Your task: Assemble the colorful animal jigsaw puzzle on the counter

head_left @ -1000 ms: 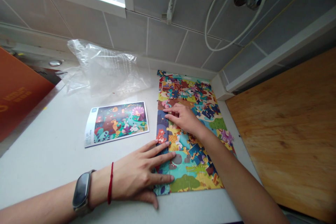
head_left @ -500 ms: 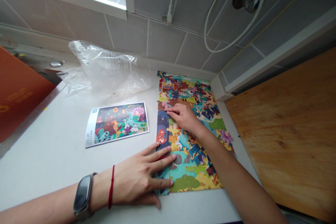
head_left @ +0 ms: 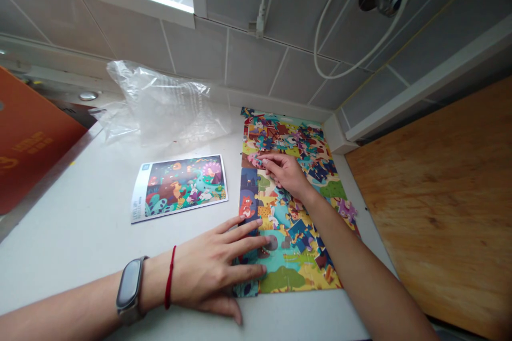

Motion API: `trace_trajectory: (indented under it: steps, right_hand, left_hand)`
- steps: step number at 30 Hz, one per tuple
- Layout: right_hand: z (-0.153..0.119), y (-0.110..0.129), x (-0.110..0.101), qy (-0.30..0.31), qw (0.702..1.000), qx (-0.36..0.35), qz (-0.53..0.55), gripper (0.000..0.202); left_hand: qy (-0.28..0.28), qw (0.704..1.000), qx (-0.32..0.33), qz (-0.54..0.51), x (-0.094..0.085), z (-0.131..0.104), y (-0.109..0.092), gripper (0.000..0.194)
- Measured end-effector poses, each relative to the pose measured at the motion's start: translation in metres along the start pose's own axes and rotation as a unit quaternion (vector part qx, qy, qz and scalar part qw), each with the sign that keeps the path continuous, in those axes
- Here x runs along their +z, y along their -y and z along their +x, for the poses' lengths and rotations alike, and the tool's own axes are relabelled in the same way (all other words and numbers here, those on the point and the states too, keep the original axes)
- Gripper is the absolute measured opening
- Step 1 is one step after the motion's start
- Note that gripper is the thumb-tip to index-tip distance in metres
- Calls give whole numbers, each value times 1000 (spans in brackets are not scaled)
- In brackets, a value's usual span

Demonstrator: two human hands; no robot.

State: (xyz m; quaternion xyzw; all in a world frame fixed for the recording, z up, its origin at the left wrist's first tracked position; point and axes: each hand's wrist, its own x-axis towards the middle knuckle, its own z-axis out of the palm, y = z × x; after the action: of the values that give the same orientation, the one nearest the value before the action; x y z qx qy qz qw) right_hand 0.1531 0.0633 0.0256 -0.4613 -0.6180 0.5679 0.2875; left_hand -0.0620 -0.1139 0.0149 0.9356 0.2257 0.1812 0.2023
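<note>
I am holding my left hand (head_left: 212, 264) wide, its fingers spread and its 4 fingertips lying across the lower left side of the jigsaw puzzle (head_left: 284, 278); its thumb is pointing down over the white tabletop (head_left: 80, 234). My right hand (head_left: 286, 173) is hovering or resting over the upper left part of the puzzle — its thumb and index finger are narrowing almost to a pinch, and I cannot tell whether they are gripping a piece. The puzzle itself is lying on the right half of the tabletop, its far end near the tiled wall (head_left: 256, 58). Under my left fingers, a dark strip (head_left: 248, 208) with a red animal on it is running down the puzzle's left edge. Many loose pieces (head_left: 302, 234) are lying jumbled on top, and a purple piece (head_left: 346, 210) is sitting at the right edge.

Just left of the puzzle, a picture card (head_left: 184, 187) is lying face up — well apart from my right hand. Beyond the card, a clear plastic bag (head_left: 168, 109) is resting crumpled. On my left wrist I am wearing a smart band (head_left: 129, 282) and a red string (head_left: 170, 277).
</note>
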Motion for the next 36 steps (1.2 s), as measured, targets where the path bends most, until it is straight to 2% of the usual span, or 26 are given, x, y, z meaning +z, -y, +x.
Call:
trace_trajectory:
  steps: [9,15,26,32,36]
  right_hand:
    - [-2,3,2,0,1000,-5,-18,37]
    - [-3,4,2,-3,999,-15,-30,34]
    - [-3,5,2,2,1000,-14,-22,36]
    - [-2,1,1,-2,1000,-19,-19,37]
    - [-2,0,1,-5,999,-26,-18,37]
  left_hand:
    - [-27,1000,-2,13,-1,1,3,60]
    - [-17,1000,-6,3,-1,-1,7,73]
    - [-2,1000,-11,-8,-6,0,5,75]
    - [-26,1000,7,-2,-4,0,6,62]
    - [-79,997,19,4,-3,3,5,47]
